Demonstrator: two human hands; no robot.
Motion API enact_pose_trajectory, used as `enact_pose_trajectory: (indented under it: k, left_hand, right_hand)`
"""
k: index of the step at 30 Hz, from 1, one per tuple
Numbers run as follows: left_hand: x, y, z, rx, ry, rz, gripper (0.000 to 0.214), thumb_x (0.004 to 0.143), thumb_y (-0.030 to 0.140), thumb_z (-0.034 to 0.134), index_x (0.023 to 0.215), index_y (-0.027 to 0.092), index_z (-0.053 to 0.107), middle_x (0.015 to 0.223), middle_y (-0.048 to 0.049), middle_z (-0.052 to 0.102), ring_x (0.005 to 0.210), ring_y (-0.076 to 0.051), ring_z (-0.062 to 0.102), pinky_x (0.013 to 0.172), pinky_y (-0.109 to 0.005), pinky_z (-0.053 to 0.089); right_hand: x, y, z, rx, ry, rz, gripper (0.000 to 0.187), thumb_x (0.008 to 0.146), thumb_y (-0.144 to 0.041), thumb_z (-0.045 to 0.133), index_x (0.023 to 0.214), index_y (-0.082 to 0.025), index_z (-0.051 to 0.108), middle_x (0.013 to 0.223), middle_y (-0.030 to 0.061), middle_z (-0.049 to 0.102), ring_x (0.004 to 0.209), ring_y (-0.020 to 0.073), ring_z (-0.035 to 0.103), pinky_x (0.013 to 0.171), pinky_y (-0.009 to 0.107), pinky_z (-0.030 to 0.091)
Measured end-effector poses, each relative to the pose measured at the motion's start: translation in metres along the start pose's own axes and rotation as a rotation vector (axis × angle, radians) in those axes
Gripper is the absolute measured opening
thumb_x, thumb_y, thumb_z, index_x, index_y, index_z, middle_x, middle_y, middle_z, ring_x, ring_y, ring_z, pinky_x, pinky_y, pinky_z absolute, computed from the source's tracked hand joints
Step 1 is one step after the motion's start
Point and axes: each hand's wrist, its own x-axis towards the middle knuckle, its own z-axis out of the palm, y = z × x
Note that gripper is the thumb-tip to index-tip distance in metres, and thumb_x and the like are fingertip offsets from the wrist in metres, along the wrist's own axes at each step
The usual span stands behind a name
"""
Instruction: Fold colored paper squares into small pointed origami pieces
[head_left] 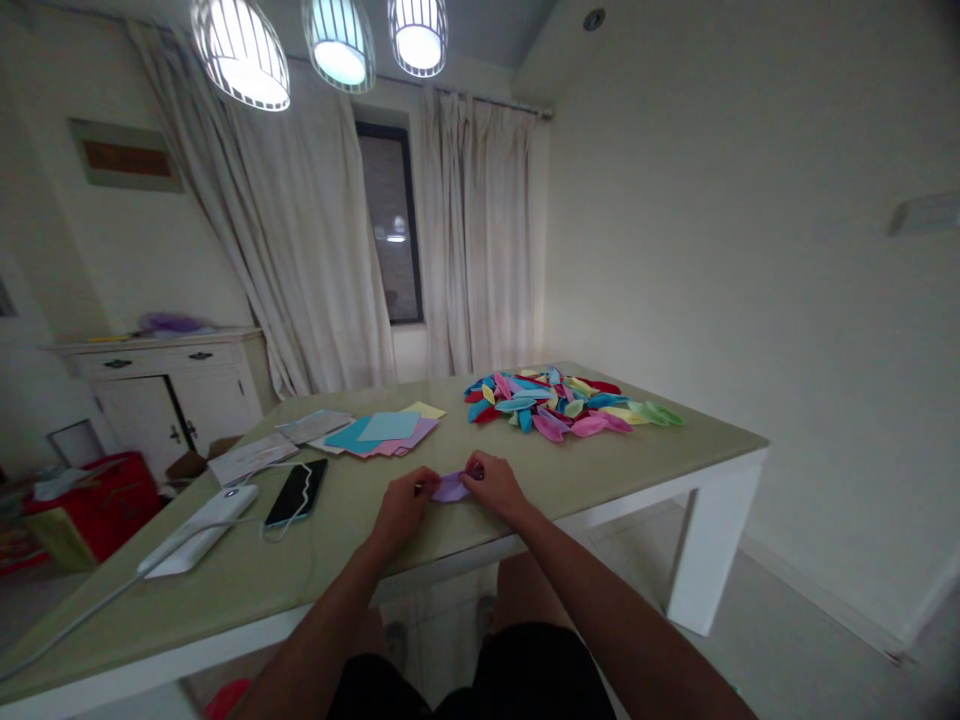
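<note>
A small piece of purple paper point(451, 488) is stretched between my two hands near the table's front edge. My left hand point(405, 503) pinches its left end, and my right hand point(495, 484) grips the right end with bent fingers. Only the middle of the paper shows; its ends are hidden by my fingers. Beyond my right hand lies a heap of folded coloured paper pieces point(551, 400) in pink, blue, red, yellow and green. Ahead of my left hand is a fanned stack of flat coloured paper sheets point(390, 428).
On the table point(585, 490), left of my hands, lie a black phone point(297, 492) with a white cable and a white power strip point(201, 530). Paper packets point(255, 458) lie behind them. A white cabinet point(172, 385) stands beyond the table, and a wall rises at the right.
</note>
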Motion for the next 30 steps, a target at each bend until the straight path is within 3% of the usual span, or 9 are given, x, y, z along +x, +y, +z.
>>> enact_pose_trajectory:
  k: [4, 7, 9, 11, 15, 19, 22, 27, 30]
  left_hand:
    - [0.002, -0.002, -0.005, 0.019, -0.027, 0.057, 0.013, 0.084, 0.029, 0.074, 0.09, 0.023, 0.084, 0.094, -0.0093, 0.086, 0.09, -0.03, 0.08, 0.089, -0.04, 0.059]
    - [0.003, -0.006, -0.01, 0.029, -0.051, 0.09, 0.022, 0.074, 0.02, 0.08, 0.096, 0.022, 0.085, 0.101, -0.0109, 0.086, 0.096, -0.032, 0.079, 0.094, -0.043, 0.059]
    - [0.003, -0.008, -0.013, 0.029, -0.059, 0.107, 0.028, 0.072, 0.016, 0.078, 0.098, 0.022, 0.084, 0.105, -0.0111, 0.086, 0.099, -0.032, 0.078, 0.097, -0.043, 0.058]
    - [0.002, -0.01, -0.015, 0.024, -0.061, 0.116, 0.028, 0.074, 0.016, 0.076, 0.1, 0.023, 0.083, 0.106, -0.0112, 0.086, 0.101, -0.032, 0.078, 0.098, -0.044, 0.058]
    - [-0.002, -0.012, -0.014, 0.0, -0.065, 0.123, 0.033, 0.077, 0.021, 0.076, 0.109, 0.023, 0.081, 0.114, -0.0118, 0.084, 0.106, -0.033, 0.077, 0.088, -0.041, 0.06]
    - [-0.005, -0.011, -0.014, -0.046, -0.056, 0.124, 0.029, 0.08, 0.025, 0.073, 0.108, 0.023, 0.081, 0.115, -0.0118, 0.084, 0.108, -0.031, 0.076, 0.087, -0.039, 0.059]
    - [-0.006, -0.007, -0.018, -0.099, -0.064, 0.106, 0.027, 0.084, 0.035, 0.071, 0.104, 0.021, 0.081, 0.099, -0.01, 0.084, 0.092, -0.028, 0.078, 0.082, -0.037, 0.058]
    - [-0.008, 0.0, -0.028, -0.178, -0.121, 0.059, 0.045, 0.078, 0.058, 0.079, 0.095, 0.017, 0.082, 0.075, -0.007, 0.08, 0.069, -0.022, 0.072, 0.067, -0.031, 0.055]
    - [-0.01, 0.003, -0.033, -0.2, -0.118, 0.042, 0.049, 0.077, 0.067, 0.079, 0.078, 0.018, 0.08, 0.069, -0.0074, 0.079, 0.064, -0.021, 0.069, 0.064, -0.031, 0.054]
  right_hand:
    - [0.003, 0.001, -0.004, 0.026, -0.086, -0.094, 0.007, 0.086, -0.019, 0.083, 0.089, -0.023, 0.078, 0.09, 0.0018, 0.081, 0.086, 0.0201, 0.071, 0.08, 0.028, 0.048]
    - [0.003, 0.004, -0.006, 0.047, -0.128, -0.152, 0.008, 0.088, -0.024, 0.085, 0.083, -0.021, 0.079, 0.09, 0.0042, 0.08, 0.088, 0.0209, 0.071, 0.084, 0.03, 0.049]
    - [0.002, 0.007, -0.007, 0.067, -0.137, -0.171, 0.01, 0.084, -0.025, 0.089, 0.089, -0.02, 0.082, 0.093, 0.0054, 0.08, 0.087, 0.0211, 0.071, 0.083, 0.03, 0.05]
    - [0.0, 0.009, -0.008, 0.087, -0.138, -0.184, 0.023, 0.076, -0.019, 0.092, 0.098, -0.02, 0.083, 0.098, 0.0056, 0.08, 0.087, 0.021, 0.071, 0.081, 0.03, 0.051]
    - [-0.002, 0.011, -0.008, 0.126, -0.113, -0.21, 0.032, 0.075, -0.003, 0.078, 0.102, -0.019, 0.082, 0.101, 0.0051, 0.079, 0.087, 0.0195, 0.07, 0.085, 0.03, 0.054]
    - [-0.004, 0.007, -0.008, 0.178, -0.09, -0.226, 0.031, 0.077, -0.004, 0.072, 0.103, -0.019, 0.08, 0.104, 0.0056, 0.078, 0.079, 0.016, 0.066, 0.084, 0.031, 0.054]
    - [-0.006, 0.004, -0.01, 0.22, -0.085, -0.221, 0.023, 0.08, -0.009, 0.072, 0.099, -0.019, 0.078, 0.102, 0.0052, 0.077, 0.077, 0.0154, 0.065, 0.083, 0.03, 0.054]
    - [-0.006, 0.004, -0.017, 0.316, -0.151, -0.168, 0.006, 0.086, -0.023, 0.076, 0.09, -0.019, 0.078, 0.079, 0.0011, 0.074, 0.075, 0.0168, 0.066, 0.072, 0.026, 0.052]
    - [-0.005, 0.005, -0.018, 0.397, -0.23, -0.127, 0.022, 0.089, -0.039, 0.078, 0.088, -0.017, 0.077, 0.067, -0.0002, 0.07, 0.064, 0.0161, 0.064, 0.062, 0.025, 0.049]
